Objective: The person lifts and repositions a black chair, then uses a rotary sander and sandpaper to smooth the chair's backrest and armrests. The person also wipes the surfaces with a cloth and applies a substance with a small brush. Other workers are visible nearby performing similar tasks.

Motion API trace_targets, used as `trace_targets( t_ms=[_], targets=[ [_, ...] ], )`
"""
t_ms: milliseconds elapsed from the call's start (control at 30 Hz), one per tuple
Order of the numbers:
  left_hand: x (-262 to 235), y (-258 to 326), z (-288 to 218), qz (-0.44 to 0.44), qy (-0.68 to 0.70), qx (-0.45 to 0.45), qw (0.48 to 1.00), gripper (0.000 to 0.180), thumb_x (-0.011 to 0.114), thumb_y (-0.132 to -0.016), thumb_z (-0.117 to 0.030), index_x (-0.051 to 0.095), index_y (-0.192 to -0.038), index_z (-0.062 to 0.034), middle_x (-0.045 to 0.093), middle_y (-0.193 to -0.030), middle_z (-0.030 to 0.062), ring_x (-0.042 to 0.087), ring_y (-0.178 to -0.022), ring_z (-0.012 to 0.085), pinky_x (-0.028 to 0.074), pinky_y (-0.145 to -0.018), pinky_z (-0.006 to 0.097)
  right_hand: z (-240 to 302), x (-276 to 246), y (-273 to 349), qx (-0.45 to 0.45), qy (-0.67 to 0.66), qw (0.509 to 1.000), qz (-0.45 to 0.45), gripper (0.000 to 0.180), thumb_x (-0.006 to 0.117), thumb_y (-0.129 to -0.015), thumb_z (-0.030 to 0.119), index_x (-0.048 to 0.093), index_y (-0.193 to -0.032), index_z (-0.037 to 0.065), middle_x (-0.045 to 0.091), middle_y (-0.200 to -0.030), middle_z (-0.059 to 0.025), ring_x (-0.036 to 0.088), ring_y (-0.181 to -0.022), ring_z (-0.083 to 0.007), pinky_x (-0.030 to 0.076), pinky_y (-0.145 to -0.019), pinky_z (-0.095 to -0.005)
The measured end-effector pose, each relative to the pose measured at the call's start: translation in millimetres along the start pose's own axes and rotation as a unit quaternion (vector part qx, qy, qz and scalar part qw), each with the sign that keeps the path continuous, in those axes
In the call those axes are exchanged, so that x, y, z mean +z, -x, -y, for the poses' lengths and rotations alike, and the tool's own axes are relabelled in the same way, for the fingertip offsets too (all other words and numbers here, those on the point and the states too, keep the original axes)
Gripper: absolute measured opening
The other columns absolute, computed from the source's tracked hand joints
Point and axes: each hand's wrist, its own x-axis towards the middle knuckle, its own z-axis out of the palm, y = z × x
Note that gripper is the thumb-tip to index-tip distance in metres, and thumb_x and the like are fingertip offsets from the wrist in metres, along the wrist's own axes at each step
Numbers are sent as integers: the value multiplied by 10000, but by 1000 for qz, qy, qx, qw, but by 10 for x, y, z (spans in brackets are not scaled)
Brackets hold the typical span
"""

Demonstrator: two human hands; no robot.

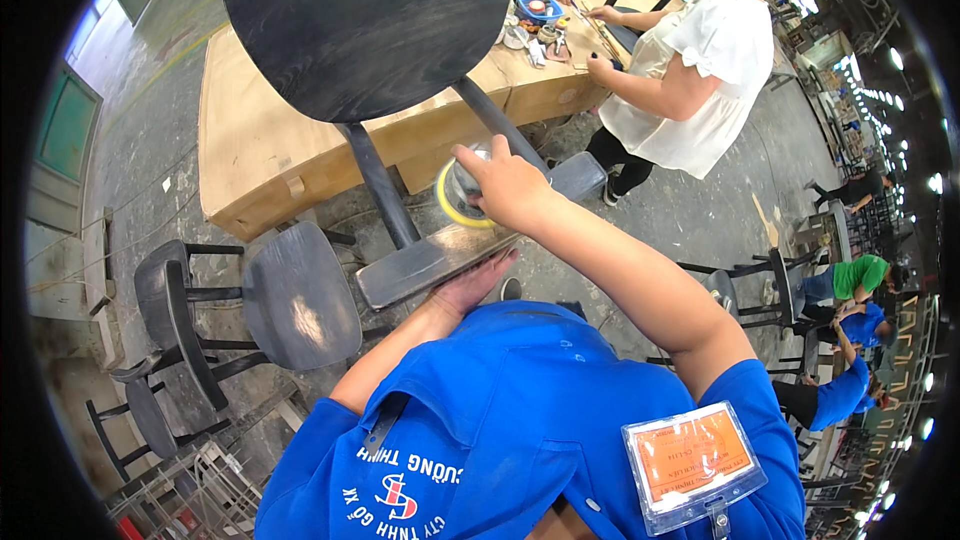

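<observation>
A black wooden chair rests with its rounded seat [375,25] over the workbench, and its two back posts reach toward me. Joining them is the long chair backrest [410,275], with a paler, worn-looking patch along its middle. My right hand [510,190] is closed around a round disc sander [458,198] with a yellow rim, which sits on that patch. Under the near edge of the backrest, my left hand [470,288] supports the board, its fingers lying along it; the thumb is hidden.
The light wooden workbench [235,155] carries a blue tub [540,7] and several small containers. A co-worker in white [690,80] stands at its right, another person's hands beyond. Dark chairs [300,295] stand at the left. More people and chairs are farther right.
</observation>
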Motion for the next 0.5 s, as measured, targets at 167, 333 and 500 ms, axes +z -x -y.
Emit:
trace_targets(
  t_ms=[167, 333, 500],
  targets=[
    [-34, 9, 22, 0, -115, 56, 992, 473, 345, -971, -351, 380, -1355, -78, 368, -1423, 92, 328, -1311, 249, 237, -1104, 371, -42, -10, 9, 0, 4, 1000, 5, 630, 682, -772, 209, 379, -1325, 226, 418, -1156, -240, 617, -871, -381, 523, -725, -432],
    [18, 13, 56, -1, 19, 12, 1000, 469, 359, -969, -347, 385, -1351, -76, 389, -1407, 93, 341, -1301, 251, 237, -1103, 372, -113, -19, 11, -2, 7, 1000, 10, 637, 686, -768, 198, 377, -1325, 224, 417, -1157, -249, 617, -871, -386, 523, -724, -433],
    [8, -6, 27, -9, 216, 3, 976, 481, 372, -962, -353, 381, -1356, -75, 387, -1410, 94, 345, -1298, 251, 236, -1101, 377, -159, -32, 33, -7, 13, 1000, -8, 637, 681, -770, 193, 376, -1329, 225, 418, -1159, -251, 617, -877, -390, 525, -723, -434]
  ],
)
